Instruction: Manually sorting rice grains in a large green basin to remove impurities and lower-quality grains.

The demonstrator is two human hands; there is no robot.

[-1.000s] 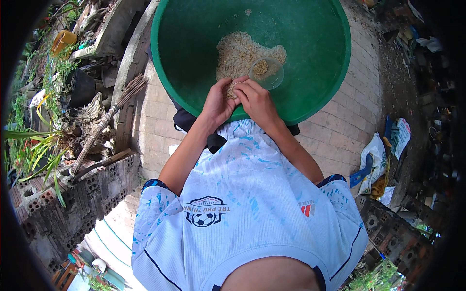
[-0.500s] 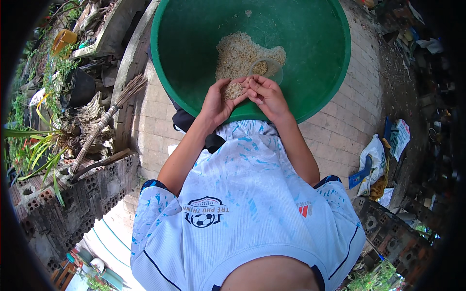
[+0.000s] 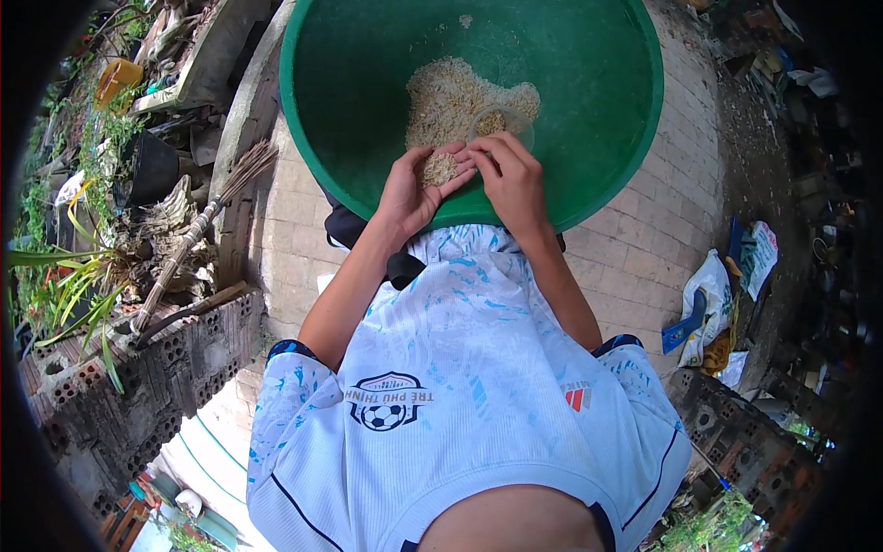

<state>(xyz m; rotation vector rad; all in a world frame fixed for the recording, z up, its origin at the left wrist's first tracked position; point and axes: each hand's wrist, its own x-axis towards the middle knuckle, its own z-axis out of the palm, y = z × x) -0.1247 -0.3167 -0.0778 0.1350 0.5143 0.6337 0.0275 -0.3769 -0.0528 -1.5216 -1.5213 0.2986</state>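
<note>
A large green plastic basin [image 3: 589, 83] stands on the brick paving in front of me. Inside it lies a heap of pale tan grain [image 3: 441, 97], and a small clear cup [image 3: 501, 121] rests on the heap's right side. My left hand [image 3: 414, 189] is cupped palm-up over the basin's near rim with a small pile of grain in it. My right hand [image 3: 510, 179] is beside it, fingers curled down onto the left palm, fingertips touching the grain there.
A twig broom [image 3: 198, 230] leans on a concrete kerb at left, with plants and rubble beyond. Hollow red bricks [image 3: 138, 368] are stacked at lower left. Plastic bags and litter [image 3: 713, 294] lie on the paving at right.
Both hands have drawn slightly back toward the basin's near rim. The left palm has turned up and now shows grain in it, with the right fingers pressing onto it.
</note>
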